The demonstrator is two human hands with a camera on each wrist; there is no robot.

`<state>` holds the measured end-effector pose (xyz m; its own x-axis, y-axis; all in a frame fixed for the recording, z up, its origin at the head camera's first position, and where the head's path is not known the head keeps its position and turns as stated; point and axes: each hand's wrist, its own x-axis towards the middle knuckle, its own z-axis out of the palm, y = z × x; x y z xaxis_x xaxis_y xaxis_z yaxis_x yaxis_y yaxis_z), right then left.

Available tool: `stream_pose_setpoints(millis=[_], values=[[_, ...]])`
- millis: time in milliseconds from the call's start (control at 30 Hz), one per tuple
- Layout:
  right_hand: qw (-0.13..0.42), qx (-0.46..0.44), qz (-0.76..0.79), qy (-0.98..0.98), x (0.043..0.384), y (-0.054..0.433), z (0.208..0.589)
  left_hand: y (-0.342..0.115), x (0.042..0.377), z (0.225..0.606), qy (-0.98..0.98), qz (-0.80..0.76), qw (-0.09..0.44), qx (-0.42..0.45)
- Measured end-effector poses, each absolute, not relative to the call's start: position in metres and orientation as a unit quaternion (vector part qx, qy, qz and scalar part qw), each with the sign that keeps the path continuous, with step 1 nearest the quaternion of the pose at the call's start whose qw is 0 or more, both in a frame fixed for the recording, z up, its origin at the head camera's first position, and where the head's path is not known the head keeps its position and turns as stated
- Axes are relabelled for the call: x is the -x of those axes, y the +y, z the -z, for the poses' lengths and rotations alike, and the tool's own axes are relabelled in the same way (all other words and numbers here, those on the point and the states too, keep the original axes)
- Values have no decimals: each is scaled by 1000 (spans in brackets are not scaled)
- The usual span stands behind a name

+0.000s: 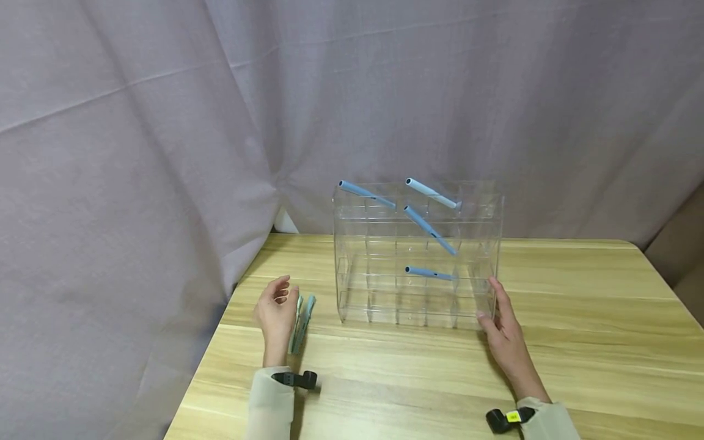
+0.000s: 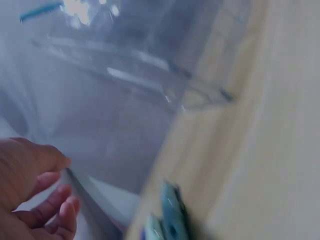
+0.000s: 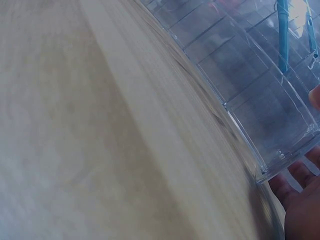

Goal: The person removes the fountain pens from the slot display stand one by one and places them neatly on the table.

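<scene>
A clear acrylic organizer (image 1: 409,287) with rows of compartments stands on the table. Several blue pens lean in it, such as a light blue pen (image 1: 431,193) at the top and a darker blue pen (image 1: 430,230) below. My right hand (image 1: 506,342) holds the organizer's lower right side, thumb at the front and fingers along the outer wall, as the right wrist view also shows. To the left, my left hand (image 1: 277,318) hovers with loosely bent fingers and nothing visible in them. Green pens (image 1: 304,324) lie just right of it; the left wrist view shows their blurred ends (image 2: 172,212).
The wooden table (image 1: 594,293) runs past the organizer on both sides. A grey-lilac curtain (image 1: 385,91) hangs behind it and along the left edge. Each wrist carries a small black camera (image 1: 297,380).
</scene>
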<state>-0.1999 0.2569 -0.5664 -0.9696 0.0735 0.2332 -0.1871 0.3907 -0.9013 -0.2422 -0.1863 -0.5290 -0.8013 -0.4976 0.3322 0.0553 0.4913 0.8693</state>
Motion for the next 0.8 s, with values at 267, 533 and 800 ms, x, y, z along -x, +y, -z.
stream_pose_setpoints(millis=[267, 533, 800], values=[[119, -35, -545, -829, 201, 256, 566, -153, 241, 499, -773, 552, 310, -42], [125, -39, -543, -829, 200, 256, 567, -126, 240, 486, -742, 603, 292, 31], [124, -36, -547, -827, 199, 256, 566, -93, 242, 478, -731, 623, 261, 97]])
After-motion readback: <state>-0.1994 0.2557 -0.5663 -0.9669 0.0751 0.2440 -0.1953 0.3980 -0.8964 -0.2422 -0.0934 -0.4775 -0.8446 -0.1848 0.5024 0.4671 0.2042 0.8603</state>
